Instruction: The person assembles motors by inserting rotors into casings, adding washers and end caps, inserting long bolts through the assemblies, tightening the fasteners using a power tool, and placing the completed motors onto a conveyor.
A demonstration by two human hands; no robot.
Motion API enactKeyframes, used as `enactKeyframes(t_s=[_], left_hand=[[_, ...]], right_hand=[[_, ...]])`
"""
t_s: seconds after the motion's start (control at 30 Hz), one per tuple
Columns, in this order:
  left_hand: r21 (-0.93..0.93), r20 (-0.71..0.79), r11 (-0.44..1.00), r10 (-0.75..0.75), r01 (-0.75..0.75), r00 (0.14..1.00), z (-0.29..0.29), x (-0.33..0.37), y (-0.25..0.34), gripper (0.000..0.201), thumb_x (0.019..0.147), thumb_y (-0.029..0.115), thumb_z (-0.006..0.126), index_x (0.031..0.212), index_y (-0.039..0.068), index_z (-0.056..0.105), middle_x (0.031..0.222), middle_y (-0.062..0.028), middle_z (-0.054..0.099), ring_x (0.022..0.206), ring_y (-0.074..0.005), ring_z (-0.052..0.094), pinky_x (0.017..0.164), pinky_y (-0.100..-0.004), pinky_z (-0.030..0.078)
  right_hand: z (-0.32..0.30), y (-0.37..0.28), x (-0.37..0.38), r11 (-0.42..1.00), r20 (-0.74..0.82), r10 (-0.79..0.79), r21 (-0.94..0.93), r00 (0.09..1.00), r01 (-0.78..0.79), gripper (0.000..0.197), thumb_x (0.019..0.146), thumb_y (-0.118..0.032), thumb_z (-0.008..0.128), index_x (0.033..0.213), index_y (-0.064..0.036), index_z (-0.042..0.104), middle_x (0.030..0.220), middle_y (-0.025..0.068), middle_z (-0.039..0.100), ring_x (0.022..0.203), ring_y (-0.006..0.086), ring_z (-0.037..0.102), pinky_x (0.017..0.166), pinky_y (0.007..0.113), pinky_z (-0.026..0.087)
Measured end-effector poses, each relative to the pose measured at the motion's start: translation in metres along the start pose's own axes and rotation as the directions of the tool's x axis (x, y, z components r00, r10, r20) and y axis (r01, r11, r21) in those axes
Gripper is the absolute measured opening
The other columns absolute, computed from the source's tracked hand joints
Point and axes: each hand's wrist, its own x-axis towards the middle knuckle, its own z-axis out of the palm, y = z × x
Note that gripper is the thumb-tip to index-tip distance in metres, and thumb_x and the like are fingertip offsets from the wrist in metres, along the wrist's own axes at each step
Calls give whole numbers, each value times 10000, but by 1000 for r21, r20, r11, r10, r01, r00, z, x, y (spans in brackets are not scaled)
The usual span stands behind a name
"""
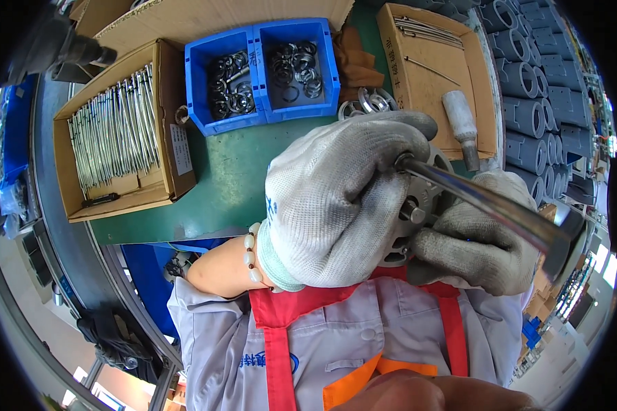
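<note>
A round grey metal part (430, 198) with holes and a short central stub is held up between my hands, above the near edge of the green table. My left hand (336, 205), in a white knit glove with greyed fingers, is closed on its left side. From beside those fingers a long shiny metal rod (490, 198) slants toward the lower right, its dark, thick end (562, 243) close to the camera and blurred. My right hand (483, 236), gloved too, has its fingers curled against the part's right side, behind the rod. My fingers hide much of the part.
Two joined blue bins (257, 75) hold metal rings. Left of them, a cardboard box (175, 123) is filled with thin metal rods. Loose rings (373, 101) lie beside another box (391, 48) with rods and a grey-white cylinder (459, 116). Grey tubular parts (524, 116) are stacked at right.
</note>
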Motion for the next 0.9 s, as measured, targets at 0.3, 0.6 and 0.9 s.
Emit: enactKeyframes(t_s=[0.3, 0.6, 0.9], left_hand=[[-71, 42, 997, -25, 28, 999, -2, 4, -3, 265, 962, 53, 487, 1201, -55, 524, 1221, -278, 596, 1083, -285, 625, 941, -386, 504], [-231, 129, 945, -208, 233, 970, -4, 9, -1, 224, 965, 40, 489, 1171, -34, 534, 1220, -252, 609, 1125, -314, 612, 973, -393, 500], [-141, -10, 989, 47, -48, 999, -5, 14, -20, 200, 885, 13, 532, 1049, -42, 631, 1001, -197, 687, 887, -321, 692, 808, -366, 541]], right_hand=[[13, 3, -8, 999, -115, -43, 14, 992, 45, 464, 651, -257, 872, 1001, -32, 666, 782, 122, 646, 666, 227, 690, 495, 348, 537], [5, -11, 10, 997, -5, 47, -53, 999, -47, 410, 526, -287, 838, 881, -115, 727, 711, -19, 543, 575, 150, 550, 506, 293, 430], [-6, 30, 22, 923, -297, 14, 370, 955, 102, 600, 695, -444, 836, 1090, -47, 620, 883, 104, 603, 619, 158, 561, 558, 261, 487]])
